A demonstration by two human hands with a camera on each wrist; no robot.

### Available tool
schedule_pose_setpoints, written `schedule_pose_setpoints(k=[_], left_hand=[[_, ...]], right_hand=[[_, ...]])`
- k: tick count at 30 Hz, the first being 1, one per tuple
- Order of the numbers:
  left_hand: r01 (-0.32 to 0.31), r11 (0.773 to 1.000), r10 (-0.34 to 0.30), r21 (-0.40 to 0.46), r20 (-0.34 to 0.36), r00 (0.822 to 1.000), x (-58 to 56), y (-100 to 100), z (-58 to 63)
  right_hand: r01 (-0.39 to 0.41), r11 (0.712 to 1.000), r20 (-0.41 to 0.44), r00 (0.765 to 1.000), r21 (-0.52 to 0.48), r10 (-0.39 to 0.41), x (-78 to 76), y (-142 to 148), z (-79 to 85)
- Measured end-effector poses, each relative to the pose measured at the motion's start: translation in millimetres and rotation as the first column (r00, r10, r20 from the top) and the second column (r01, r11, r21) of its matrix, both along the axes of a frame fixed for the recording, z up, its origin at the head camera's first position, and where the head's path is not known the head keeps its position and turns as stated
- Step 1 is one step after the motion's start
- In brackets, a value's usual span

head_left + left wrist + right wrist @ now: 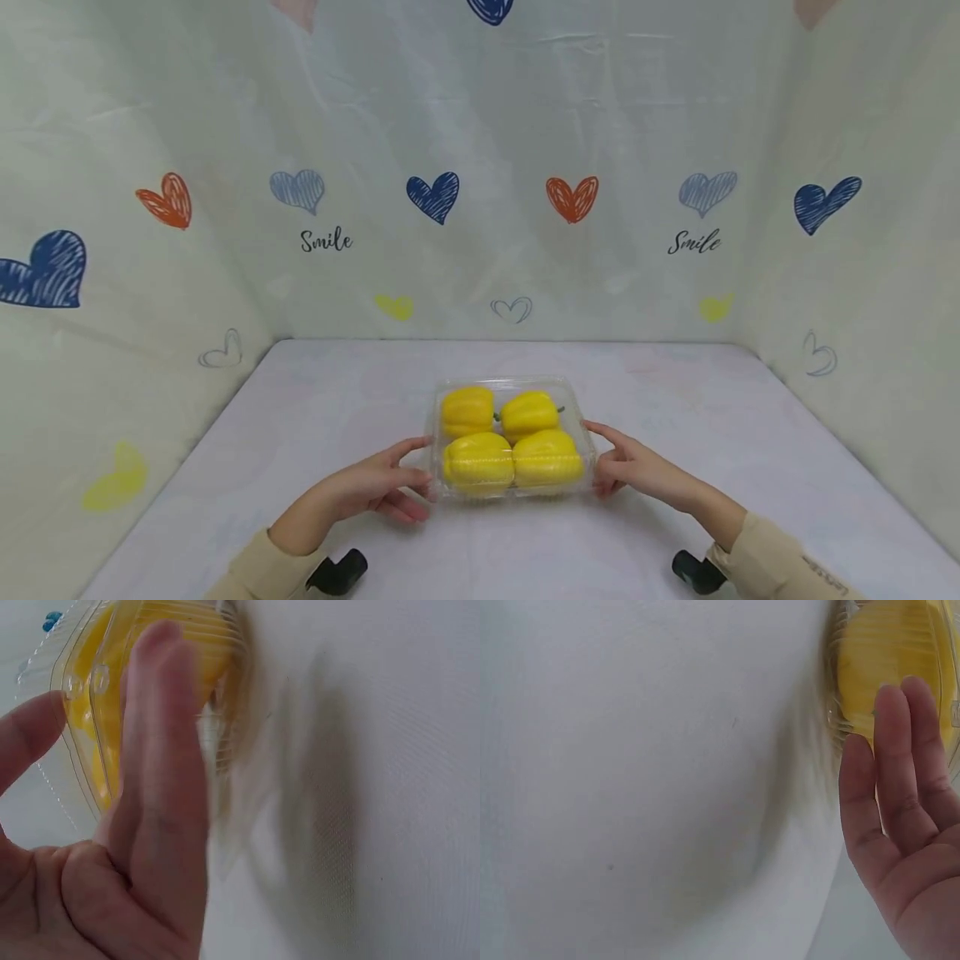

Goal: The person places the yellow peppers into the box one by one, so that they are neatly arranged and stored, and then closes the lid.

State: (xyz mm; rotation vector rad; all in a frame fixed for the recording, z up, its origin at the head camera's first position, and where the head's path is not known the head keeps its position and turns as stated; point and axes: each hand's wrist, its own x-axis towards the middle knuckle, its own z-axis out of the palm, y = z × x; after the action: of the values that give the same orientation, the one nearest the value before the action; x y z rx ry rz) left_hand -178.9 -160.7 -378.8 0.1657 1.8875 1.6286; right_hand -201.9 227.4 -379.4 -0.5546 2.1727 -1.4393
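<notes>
A clear plastic clamshell box (504,382) sits on the white table in the head view, with its lid over several yellow bell peppers (477,461). At the box's left side is my left hand (367,485), its fingers extended along the wall. The left wrist view shows the thumb (34,735) against the box's edge and the other fingers slightly blurred. On the opposite side, my right hand (645,471) has its index fingertip at the upper right edge. Three straight fingers of it (896,765) lie against the ribbed side in the right wrist view.
The white-covered table (337,383) runs back to a pale curtain (510,267) printed with hearts and the word Smile. More curtain hangs at both sides. A black wrist device (337,572) shows below the left sleeve, and another (697,572) below the right.
</notes>
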Motion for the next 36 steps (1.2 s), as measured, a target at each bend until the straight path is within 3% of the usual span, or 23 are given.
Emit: schedule_pose_setpoints(k=[4, 11, 20, 31, 33, 36], left_hand=[[0.016, 0.999, -0.016, 0.035, -0.004, 1.0, -2.1, 0.9, -2.2], [-0.033, 0.997, 0.034, 0.064, -0.009, 0.999, -5.0, 5.8, -3.1], [-0.049, 0.993, 0.058, 0.106, -0.089, 0.994, -4.1, 15.8, -6.4], [-0.078, 0.995, 0.084, 0.062, -0.101, 0.991, -3.0, 18.6, -7.3], [-0.08, 0.996, 0.083, 0.025, -0.113, 0.99, -3.9, 15.9, -7.0], [-0.078, 0.992, 0.06, -0.102, -0.175, 0.983, -4.2, 10.4, -5.4]], right_hand=[[-0.003, 0.998, 0.059, 0.998, -0.062, 0.007, 1.0, 4.3, -1.2], [-0.01, 0.989, 0.144, 0.989, -0.149, 0.031, 2.6, 6.6, -4.2], [0.057, 0.962, 0.23, 0.973, -0.269, 0.007, 4.2, 2.1, -10.5], [0.128, 0.954, 0.293, 0.955, -0.27, -0.045, 6.2, -3.9, -8.7], [0.129, 0.964, 0.268, 0.961, -0.232, -0.064, 6.4, -2.5, -7.3], [0.144, 0.981, 0.17, 0.978, -0.132, -0.121, 6.6, 0.0, -3.1]])
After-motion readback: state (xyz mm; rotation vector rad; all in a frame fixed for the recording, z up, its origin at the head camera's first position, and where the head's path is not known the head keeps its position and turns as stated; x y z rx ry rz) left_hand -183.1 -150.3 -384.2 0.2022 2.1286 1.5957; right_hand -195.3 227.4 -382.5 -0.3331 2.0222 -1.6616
